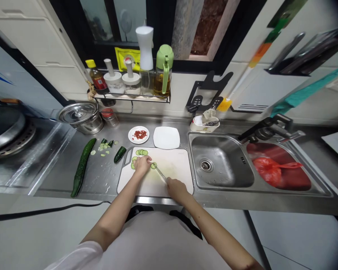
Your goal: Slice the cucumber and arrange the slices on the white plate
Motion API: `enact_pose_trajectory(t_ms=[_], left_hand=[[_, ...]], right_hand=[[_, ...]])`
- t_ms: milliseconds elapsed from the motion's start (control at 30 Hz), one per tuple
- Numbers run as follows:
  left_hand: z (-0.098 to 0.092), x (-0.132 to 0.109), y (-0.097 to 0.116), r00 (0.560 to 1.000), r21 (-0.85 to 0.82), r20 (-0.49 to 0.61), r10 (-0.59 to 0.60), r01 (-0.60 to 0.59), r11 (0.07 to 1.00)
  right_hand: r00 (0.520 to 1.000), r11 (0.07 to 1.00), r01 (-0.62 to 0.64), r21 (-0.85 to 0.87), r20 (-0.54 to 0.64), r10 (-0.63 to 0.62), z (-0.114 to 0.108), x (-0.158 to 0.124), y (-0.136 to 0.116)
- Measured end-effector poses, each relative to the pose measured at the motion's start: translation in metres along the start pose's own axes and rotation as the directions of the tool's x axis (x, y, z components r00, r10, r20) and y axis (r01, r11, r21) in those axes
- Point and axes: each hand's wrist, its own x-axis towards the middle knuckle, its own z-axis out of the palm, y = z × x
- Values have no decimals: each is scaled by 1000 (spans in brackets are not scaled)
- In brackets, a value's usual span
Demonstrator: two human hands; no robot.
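A white cutting board (174, 168) lies on the steel counter in front of me. My left hand (142, 164) is curled over a piece of cucumber (153, 165) on the board, with cut slices (141, 152) lying just beyond it. My right hand (177, 188) grips the handle of a knife (160, 174) whose blade points up-left to the cucumber piece by my left fingers.
A whole cucumber (82, 167), a cucumber end (119, 154) and scraps lie left of the board. Behind it stand a small plate of red bits (139, 135) and a white square plate (166, 137). A pot (81, 117) sits back left, a double sink (222, 165) to the right.
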Motion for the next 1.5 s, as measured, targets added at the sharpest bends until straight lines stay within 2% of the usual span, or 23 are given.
enact_pose_trajectory(t_ms=[500, 633, 733, 900, 1067, 1233, 1400, 1500], left_hand=[[-2, -7, 0, 999, 19, -9, 54, -53, 998], [1, -15, 2, 994, 74, 2, 108, -108, 991], [4, -21, 4, 993, 104, -9, 117, -116, 988], [4, -25, 8, 994, 65, -15, 109, -108, 992], [2, -34, 9, 995, -37, -29, 97, -98, 995], [-1, -48, -15, 998, -231, -55, 3, -16, 973], [-11, -55, -60, 979, -309, -156, -128, 74, 948], [-18, -52, -79, 965, -329, -176, -192, 126, 936]], right_hand=[[1000, 1000, -27, 15, -3, 27, 15, -23, 8], [1000, 999, -27, 35, -1, 27, 16, -32, 17], [999, 996, -26, 80, -41, 30, 15, -33, 28], [985, 981, -122, 151, -105, 139, 15, -25, 40], [978, 978, -139, 156, -136, 161, 17, -18, 47], [972, 977, -147, 154, -161, 172, 19, -12, 52], [971, 976, -157, 149, -159, 180, 20, -6, 51], [970, 977, -159, 141, -160, 181, 19, -4, 49]])
